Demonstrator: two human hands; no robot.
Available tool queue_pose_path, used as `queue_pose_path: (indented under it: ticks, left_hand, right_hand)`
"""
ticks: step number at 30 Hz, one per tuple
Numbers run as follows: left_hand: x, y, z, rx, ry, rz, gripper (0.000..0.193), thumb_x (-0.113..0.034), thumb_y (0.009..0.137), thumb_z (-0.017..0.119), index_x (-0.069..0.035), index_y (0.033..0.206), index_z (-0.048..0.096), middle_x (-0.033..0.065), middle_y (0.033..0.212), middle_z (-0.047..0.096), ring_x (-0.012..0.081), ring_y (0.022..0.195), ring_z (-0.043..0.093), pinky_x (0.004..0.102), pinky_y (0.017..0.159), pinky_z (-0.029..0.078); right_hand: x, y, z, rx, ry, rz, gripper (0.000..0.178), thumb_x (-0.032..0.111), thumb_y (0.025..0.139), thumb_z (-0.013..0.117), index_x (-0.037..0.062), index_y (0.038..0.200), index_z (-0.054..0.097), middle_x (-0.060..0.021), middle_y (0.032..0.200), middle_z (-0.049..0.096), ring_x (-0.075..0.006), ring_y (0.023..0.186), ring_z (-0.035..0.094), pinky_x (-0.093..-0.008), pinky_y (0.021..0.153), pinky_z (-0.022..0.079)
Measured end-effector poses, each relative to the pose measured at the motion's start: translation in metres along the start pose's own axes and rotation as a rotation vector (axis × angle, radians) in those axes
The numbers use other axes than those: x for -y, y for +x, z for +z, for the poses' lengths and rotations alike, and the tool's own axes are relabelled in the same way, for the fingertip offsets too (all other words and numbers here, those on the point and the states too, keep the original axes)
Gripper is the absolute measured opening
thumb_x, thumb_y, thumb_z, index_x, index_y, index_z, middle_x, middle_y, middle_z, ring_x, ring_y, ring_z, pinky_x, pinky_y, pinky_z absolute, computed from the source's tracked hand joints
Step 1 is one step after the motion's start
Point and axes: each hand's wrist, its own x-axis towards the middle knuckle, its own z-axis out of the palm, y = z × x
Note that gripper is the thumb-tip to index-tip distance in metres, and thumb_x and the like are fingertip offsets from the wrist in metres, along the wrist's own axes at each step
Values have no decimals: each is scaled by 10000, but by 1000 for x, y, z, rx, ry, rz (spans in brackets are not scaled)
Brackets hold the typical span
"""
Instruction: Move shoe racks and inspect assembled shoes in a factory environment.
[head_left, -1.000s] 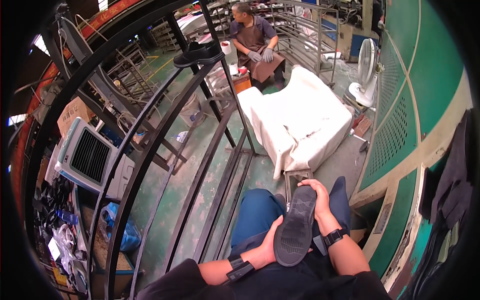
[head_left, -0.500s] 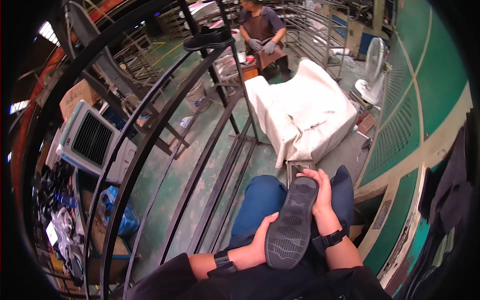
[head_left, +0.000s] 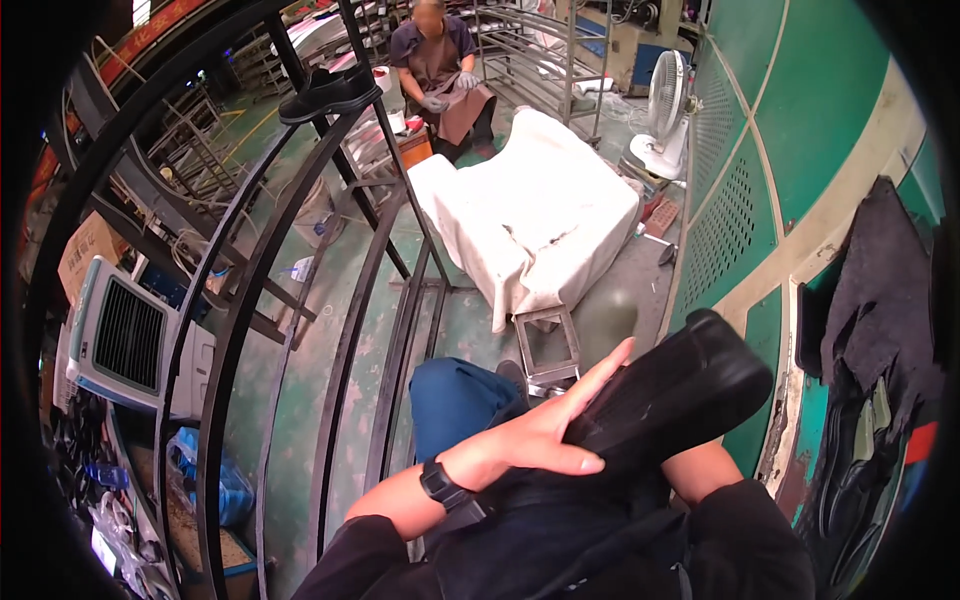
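Observation:
A black shoe (head_left: 680, 385) is held up in front of my lap, its rounded end raised to the right and its side facing me. At its lower left end is my left hand (head_left: 535, 430), the thumb along the near edge and the stretched index finger on the far side, gripping it between them. My right forearm (head_left: 705, 468) runs up behind the shoe, which hides my right hand and its fingers. Another black shoe (head_left: 330, 97) rests on the bars of the dark metal rack (head_left: 350, 375) at my left.
A whitish cloth (head_left: 545, 200) drapes a block-shaped thing ahead, beside a small metal stool frame (head_left: 548, 345). A person in a brown apron (head_left: 437, 60) sits beyond it. A white fan (head_left: 665, 110) stands near the green panels (head_left: 735, 190). Dark cloth (head_left: 875, 290) hangs at right; an air cooler (head_left: 135, 335) is left.
The shoe has swung up to the right and turned, so its patterned sole no longer faces me. My right hand has gone behind it. The view has shifted to the right.

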Motion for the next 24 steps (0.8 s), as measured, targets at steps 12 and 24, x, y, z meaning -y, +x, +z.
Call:
queue_pose_path:
  ticks: [12, 24]
  left_hand:
    - [-24, -112, -77, -645, 1481, 167, 923, -319, 745, 861, -169, 1525, 389, 334, 1630, 138, 514, 1523, 127, 580, 1202, 204]
    - [-186, -52, -173, -1248, 1977, 681, 385, -171, 807, 831, -51, 1075, 582, 222, 1599, 350, 425, 1511, 255, 499, 1201, 234]
  right_hand:
    - [40, -35, 181, 1042, -31, 608, 702, 265, 993, 635, 38, 1561, 290, -162, 1420, 528, -236, 1198, 599, -324, 990, 514]
    - [135, -62, 257, 871, -784, -239, 537, 330, 1011, 610, 37, 1448, 502, -118, 1317, 613, -188, 1051, 679, -329, 821, 572]
